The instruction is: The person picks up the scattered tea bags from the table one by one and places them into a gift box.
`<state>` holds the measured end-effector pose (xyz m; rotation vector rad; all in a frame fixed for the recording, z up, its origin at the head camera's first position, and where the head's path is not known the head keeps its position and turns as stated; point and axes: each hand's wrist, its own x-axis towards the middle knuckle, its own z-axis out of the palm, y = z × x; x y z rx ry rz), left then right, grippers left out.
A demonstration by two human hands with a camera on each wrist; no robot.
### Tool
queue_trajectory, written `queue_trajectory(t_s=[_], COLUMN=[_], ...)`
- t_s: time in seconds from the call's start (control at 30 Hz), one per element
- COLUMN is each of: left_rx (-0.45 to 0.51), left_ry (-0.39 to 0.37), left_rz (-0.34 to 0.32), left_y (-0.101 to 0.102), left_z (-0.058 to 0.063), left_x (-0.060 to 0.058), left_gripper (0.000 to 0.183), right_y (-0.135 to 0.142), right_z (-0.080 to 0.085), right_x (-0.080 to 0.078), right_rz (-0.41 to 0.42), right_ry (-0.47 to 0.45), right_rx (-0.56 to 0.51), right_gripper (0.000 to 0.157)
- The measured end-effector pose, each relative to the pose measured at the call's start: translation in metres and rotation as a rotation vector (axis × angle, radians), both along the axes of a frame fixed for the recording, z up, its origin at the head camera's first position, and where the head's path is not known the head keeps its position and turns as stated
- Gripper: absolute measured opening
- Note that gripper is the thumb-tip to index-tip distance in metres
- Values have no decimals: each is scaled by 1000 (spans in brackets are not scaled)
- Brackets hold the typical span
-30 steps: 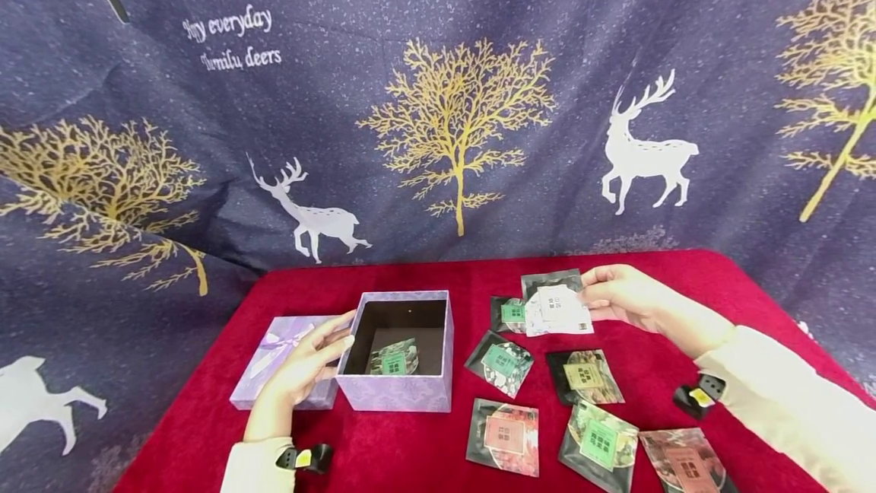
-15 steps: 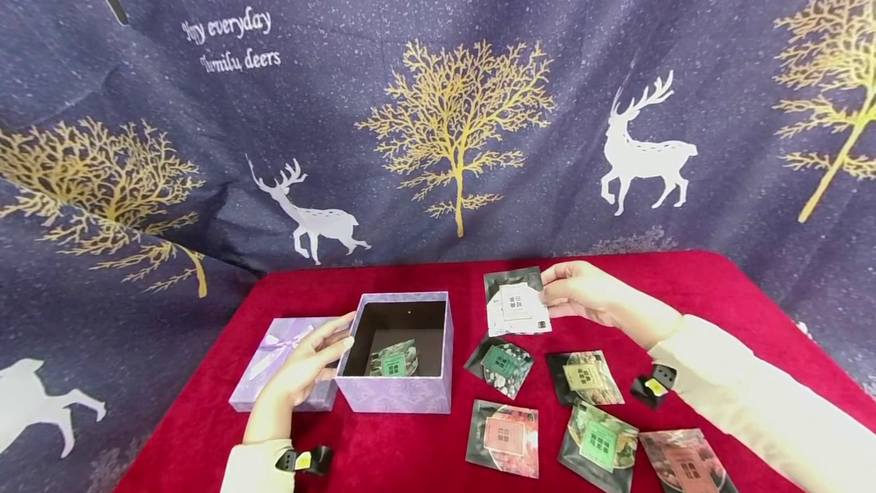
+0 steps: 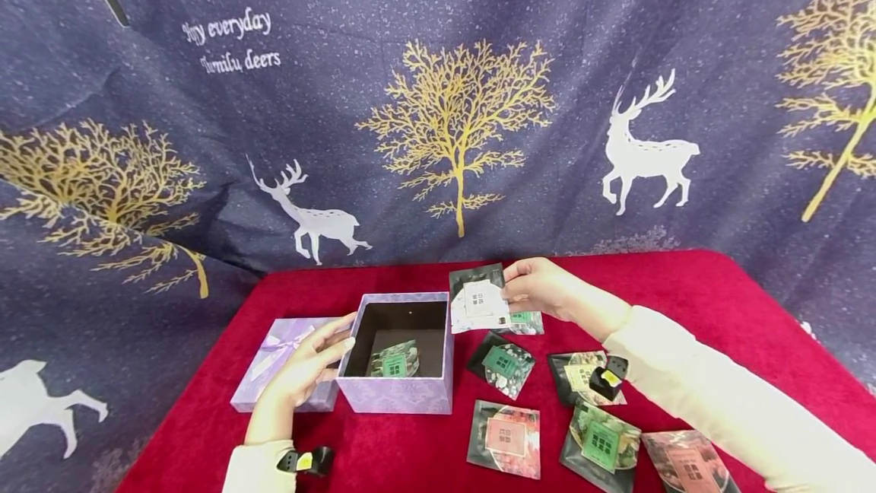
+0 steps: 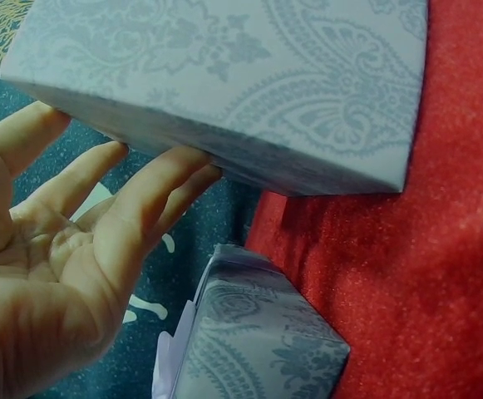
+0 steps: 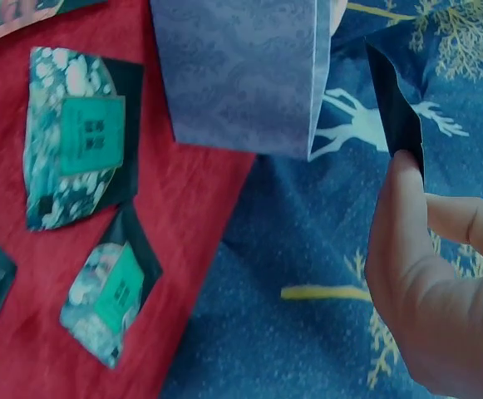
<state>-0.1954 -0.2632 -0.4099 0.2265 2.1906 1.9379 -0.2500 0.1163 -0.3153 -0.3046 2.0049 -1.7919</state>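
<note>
In the head view, my right hand [image 3: 541,287] pinches the right edge of a flat black-and-white sachet [image 3: 477,301]. It holds this sachet up beside the box's right wall, overlapping a green-labelled sachet [image 3: 525,322] behind it. The right wrist view shows the held sachet [image 5: 399,116] edge-on between thumb and fingers. My left hand [image 3: 308,364] touches the left side of a lilac patterned box [image 3: 397,394], its fingers extended. The left wrist view has those fingers [image 4: 154,183] against the box [image 4: 224,75]. Inside the uncovered box lies one green-labelled sachet [image 3: 395,361].
The lilac lid [image 3: 267,360] with a ribbon bow sits left of the box. More sachets lie on the red cloth [image 3: 404,455]: green [image 3: 503,364], yellow [image 3: 583,377], pink [image 3: 505,438], bright green [image 3: 599,443] and red [image 3: 687,462]. A deer-printed curtain [image 3: 438,97] hangs behind.
My right hand has carried the black-and-white sachet leftward, from over the right part of the cloth to the box's right edge. My left hand and the box stay in place.
</note>
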Motion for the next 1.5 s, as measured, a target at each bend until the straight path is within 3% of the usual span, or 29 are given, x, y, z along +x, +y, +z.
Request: queue_trajectory(t_s=[0.57,1.1,1.5], left_rx=[2,0,-19], left_ry=[2,-3,-16], left_rz=[1,8,22], left_y=[1,0,1], left_z=[0,-1,-1], left_x=[0,-1,-1], left_gripper=[58,58,58], right_y=[-66,-117,-140], right_z=[-9,-24,-34], right_x=[-2,8,14], right_rz=[5,-5,0], right_ry=[-25,-41,-27], right_rx=[40,76,99], right_gripper=[18,14,13])
